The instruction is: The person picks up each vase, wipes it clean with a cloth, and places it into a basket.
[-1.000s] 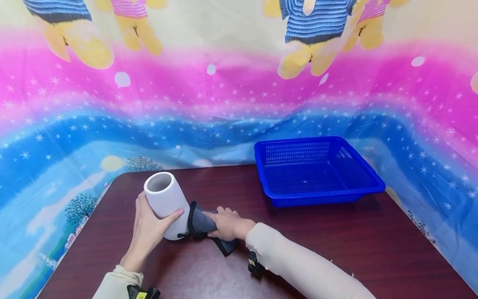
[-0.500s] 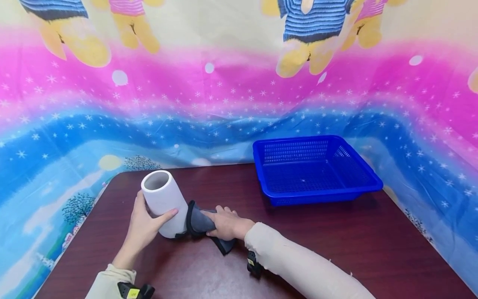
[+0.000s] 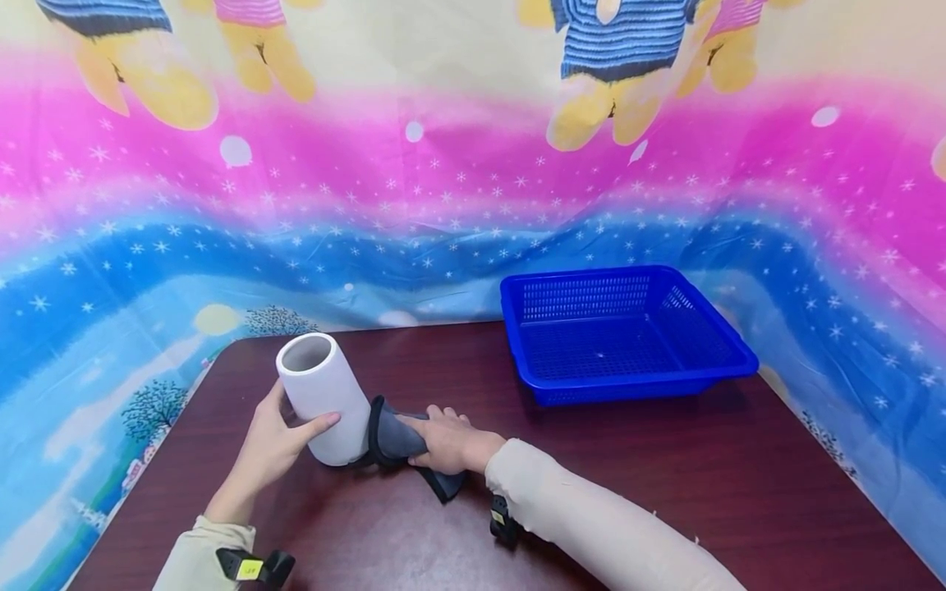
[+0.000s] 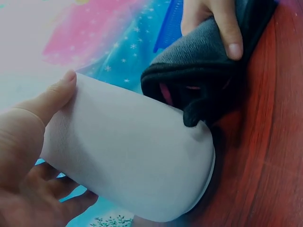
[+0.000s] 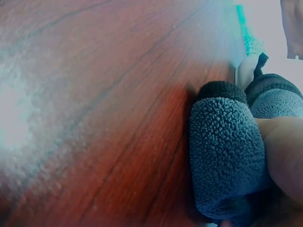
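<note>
My left hand (image 3: 266, 439) grips a white, hollow, cylindrical vase (image 3: 328, 410), thumb on the near side. The vase leans, its round mouth up and toward the left. In the left wrist view, the fingers (image 4: 59, 191) curl behind its smooth wall. Bunched in my right hand (image 3: 447, 443) is a grey fluffy cloth (image 3: 399, 439) with black edging. The cloth's rolled edge meets the vase's lower right side, and a black loop (image 4: 193, 113) touches the vase near its base. My right palm and most of its fingers are hidden in the right wrist view.
A blue perforated plastic basket (image 3: 636, 382) stands at the back right of the dark reddish wooden table (image 3: 628, 460). Behind the table hangs a colourful printed curtain (image 3: 414, 180). A black strap device (image 3: 254, 566) sits on each sleeve.
My left hand has shifted left, its thumb now farther left on the vase. The vase has moved slightly left. My right hand and the cloth stay almost in place.
</note>
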Demonstrator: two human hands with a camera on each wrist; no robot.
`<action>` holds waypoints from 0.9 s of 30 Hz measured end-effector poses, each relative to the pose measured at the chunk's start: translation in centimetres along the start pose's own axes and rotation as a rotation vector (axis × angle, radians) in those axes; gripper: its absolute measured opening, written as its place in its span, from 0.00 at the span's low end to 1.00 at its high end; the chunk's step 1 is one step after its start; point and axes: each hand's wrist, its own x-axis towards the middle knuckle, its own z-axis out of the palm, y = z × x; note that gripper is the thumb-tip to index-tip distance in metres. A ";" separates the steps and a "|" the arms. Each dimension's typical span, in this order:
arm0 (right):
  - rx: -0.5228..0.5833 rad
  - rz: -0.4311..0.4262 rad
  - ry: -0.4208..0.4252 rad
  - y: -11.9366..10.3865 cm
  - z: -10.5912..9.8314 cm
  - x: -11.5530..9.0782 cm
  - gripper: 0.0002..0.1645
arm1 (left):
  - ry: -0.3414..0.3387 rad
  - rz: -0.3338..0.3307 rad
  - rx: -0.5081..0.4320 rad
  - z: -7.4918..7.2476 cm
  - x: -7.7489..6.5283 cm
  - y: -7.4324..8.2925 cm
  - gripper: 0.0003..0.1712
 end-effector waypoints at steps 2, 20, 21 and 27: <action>0.006 -0.012 0.006 0.1 0.0 0.0 0.44 | -0.003 0.005 0.001 -0.1 0.0 -0.1 0.46; 0.154 -0.161 0.124 2.1 -1.6 0.0 0.41 | 0.004 0.011 0.034 0.1 0.1 -0.4 0.47; 0.164 -0.167 0.134 2.0 -1.9 0.0 0.41 | 0.005 0.012 0.035 0.1 0.1 -0.4 0.47; 0.210 -0.200 0.177 1.2 -3.7 -0.4 0.40 | 0.000 0.015 0.034 0.2 0.2 -0.4 0.47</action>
